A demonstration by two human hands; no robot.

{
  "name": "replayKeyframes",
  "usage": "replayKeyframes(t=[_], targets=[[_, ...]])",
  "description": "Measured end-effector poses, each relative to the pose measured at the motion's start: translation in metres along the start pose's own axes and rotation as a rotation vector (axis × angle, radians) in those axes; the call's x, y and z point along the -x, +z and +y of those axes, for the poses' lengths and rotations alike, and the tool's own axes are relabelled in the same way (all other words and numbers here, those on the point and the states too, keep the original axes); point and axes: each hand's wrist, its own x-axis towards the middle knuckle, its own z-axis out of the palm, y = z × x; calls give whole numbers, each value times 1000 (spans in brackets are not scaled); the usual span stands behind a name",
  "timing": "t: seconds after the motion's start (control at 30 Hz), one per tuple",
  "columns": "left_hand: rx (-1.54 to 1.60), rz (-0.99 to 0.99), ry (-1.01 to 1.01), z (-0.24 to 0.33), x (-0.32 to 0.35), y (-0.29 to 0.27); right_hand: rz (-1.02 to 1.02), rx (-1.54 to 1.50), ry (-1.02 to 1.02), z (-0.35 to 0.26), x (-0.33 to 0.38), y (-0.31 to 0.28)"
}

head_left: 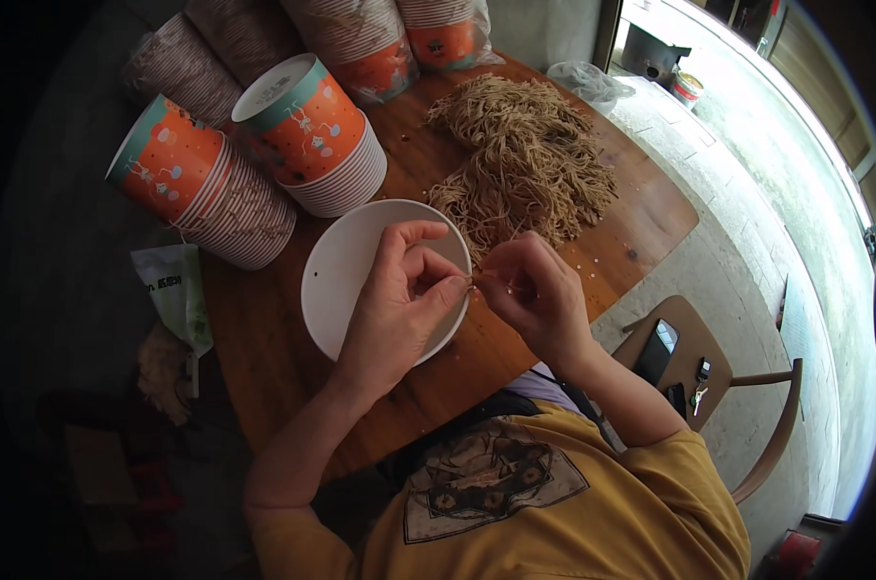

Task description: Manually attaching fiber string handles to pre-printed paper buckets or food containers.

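Above the right rim of a wide white bowl (334, 280), my two hands meet fingertip to fingertip. The thumb and a finger of my left hand (404, 290) are pinched together, with its index finger bent above them. Closed in a pinch too, my right hand (540, 295) is on the right, its fingertips touching the left ones. A small brownish bit shows between the fingertips, too small to name. Inside the bowl there is one dark speck. Just beyond my hands lies a large tangled heap of thin tan strands (525, 155).
Stacked orange and teal paper tubs (312, 135) stand at the far left, with another stack (201, 184) tilted beside them. Wrapped stacks (351, 43) are behind. Crumbs lie on the wooden table (641, 208). At right, a chair (699, 362) holds a phone (658, 348) and keys (698, 396).
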Motion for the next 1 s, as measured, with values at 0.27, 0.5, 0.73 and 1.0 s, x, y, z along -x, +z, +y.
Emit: replayKeyframes(t=[0.27, 0.5, 0.73, 1.0], targets=[[-10, 0, 3, 1, 0, 3, -21, 79, -135, -2, -2, -5], [-99, -32, 82, -1, -1, 4, -76, -18, -45, 3, -6, -5], [-72, -30, 41, -2, 0, 2, -83, -64, -86, 6, -4, -7], [-16, -29, -1, -3, -2, 3, 31, 367, -678, 14, -12, -16]])
